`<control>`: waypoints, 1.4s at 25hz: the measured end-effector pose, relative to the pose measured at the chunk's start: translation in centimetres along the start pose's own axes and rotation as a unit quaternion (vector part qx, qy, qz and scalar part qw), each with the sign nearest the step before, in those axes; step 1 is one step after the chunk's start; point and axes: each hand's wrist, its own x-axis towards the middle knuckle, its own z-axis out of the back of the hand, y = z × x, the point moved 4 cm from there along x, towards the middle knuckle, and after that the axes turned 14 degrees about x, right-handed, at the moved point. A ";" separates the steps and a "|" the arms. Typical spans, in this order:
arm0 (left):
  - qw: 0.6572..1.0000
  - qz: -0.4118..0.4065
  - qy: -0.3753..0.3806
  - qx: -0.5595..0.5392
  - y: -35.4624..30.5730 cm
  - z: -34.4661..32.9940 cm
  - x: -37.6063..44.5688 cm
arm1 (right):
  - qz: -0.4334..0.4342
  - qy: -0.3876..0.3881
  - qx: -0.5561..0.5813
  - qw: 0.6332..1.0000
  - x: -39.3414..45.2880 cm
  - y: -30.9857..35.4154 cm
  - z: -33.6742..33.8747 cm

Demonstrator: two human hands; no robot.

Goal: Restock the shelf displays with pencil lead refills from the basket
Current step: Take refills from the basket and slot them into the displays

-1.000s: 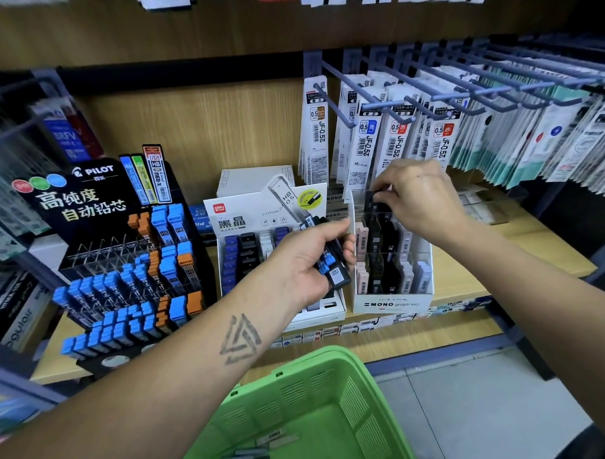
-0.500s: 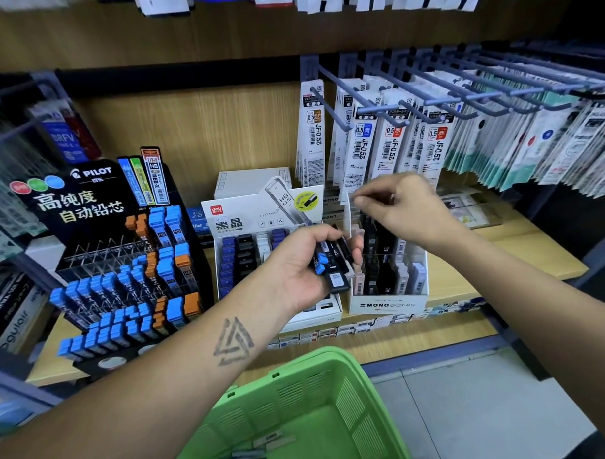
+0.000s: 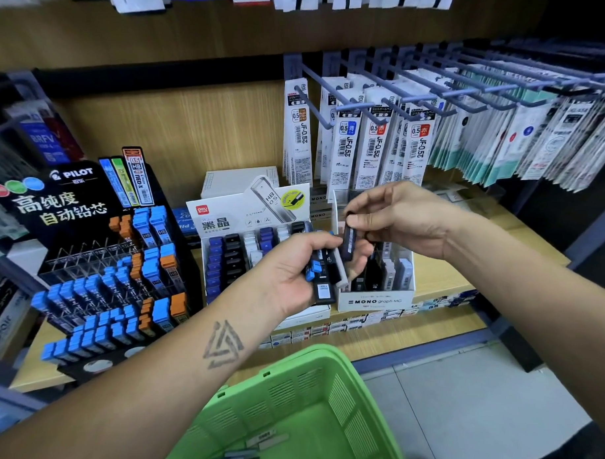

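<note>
Right hand (image 3: 402, 222) has lifted one refill case (image 3: 348, 243) from left hand's (image 3: 295, 270) bundle (image 3: 325, 273).

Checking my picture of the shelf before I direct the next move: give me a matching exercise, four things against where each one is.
Things:
1. Pilot display
2. MONO box
3. green basket
4. bunch of refill cases

Places:
A. in the left hand
B. below the shelf, nearest the camera
C. left end of the shelf
D. on the shelf, beneath the right hand

Pairs: 1-C, 2-D, 3-B, 4-A
</note>
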 end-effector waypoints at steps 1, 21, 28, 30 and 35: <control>1.000 0.008 -0.008 0.006 0.1 0.2 0.1 | 0.004 -0.004 0.010 1.000 0.0 0.1 0.2; 0.998 0.000 -0.062 -0.021 0.6 0.0 0.7 | 0.285 -0.225 -0.359 0.860 -0.5 4.2 7.0; 0.999 0.005 -0.022 -0.030 1.0 -1.6 0.8 | 0.312 -0.194 -0.551 0.750 1.2 2.3 7.0; 1.000 0.001 -0.014 -0.023 1.0 -1.8 0.7 | 0.302 -0.178 -0.584 0.732 1.4 1.8 7.1; 0.999 -0.007 -0.027 -0.025 0.8 -1.4 0.6 | 0.299 -0.208 -0.650 0.667 0.9 1.1 6.3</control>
